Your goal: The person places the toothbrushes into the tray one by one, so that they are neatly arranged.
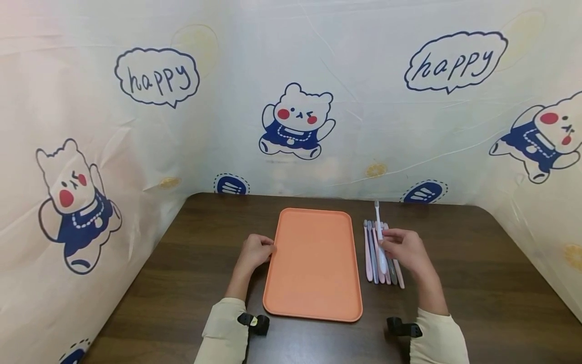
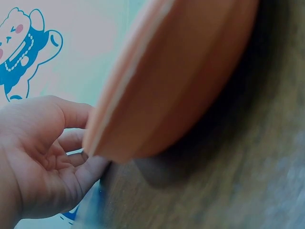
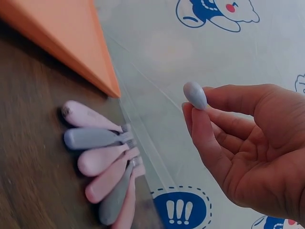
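On the table lies an orange tray [image 1: 313,263]. My left hand [image 1: 256,250] holds its left edge; in the left wrist view the thumb and fingers [image 2: 78,113] are at the rim. My right hand [image 1: 406,250] pinches a pale lilac toothbrush [image 1: 383,264] between thumb and fingertips, its bristle head pointing away from me. In the right wrist view only the rounded handle end [image 3: 195,94] of that brush shows. Below it, several toothbrushes [image 1: 368,260] in pink, blue-grey and dark grey lie side by side, handles toward me, partly hidden by the held brush and hand.
The brown wooden table [image 1: 182,293] runs out to both sides of the tray. A pale curtain [image 1: 364,151] printed with bears and "happy" bubbles closes off the back and sides. Black wrist cameras are strapped to both sleeves.
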The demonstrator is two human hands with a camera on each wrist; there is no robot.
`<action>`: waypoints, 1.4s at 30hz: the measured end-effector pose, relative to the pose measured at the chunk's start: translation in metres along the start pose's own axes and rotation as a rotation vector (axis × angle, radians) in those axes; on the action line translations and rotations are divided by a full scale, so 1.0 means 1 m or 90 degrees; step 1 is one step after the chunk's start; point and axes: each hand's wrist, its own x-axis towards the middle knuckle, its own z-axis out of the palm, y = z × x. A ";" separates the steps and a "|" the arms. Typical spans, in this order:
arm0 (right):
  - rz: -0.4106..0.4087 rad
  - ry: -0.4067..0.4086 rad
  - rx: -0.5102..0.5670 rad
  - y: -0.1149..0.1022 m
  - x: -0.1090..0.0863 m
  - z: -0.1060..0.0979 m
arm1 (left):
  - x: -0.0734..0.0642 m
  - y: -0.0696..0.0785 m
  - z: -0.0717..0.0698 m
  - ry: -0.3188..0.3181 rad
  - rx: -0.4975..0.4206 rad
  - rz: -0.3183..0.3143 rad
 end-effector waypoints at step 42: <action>-0.021 -0.024 0.099 -0.026 0.004 0.048 | -0.001 0.000 0.000 0.015 0.001 0.014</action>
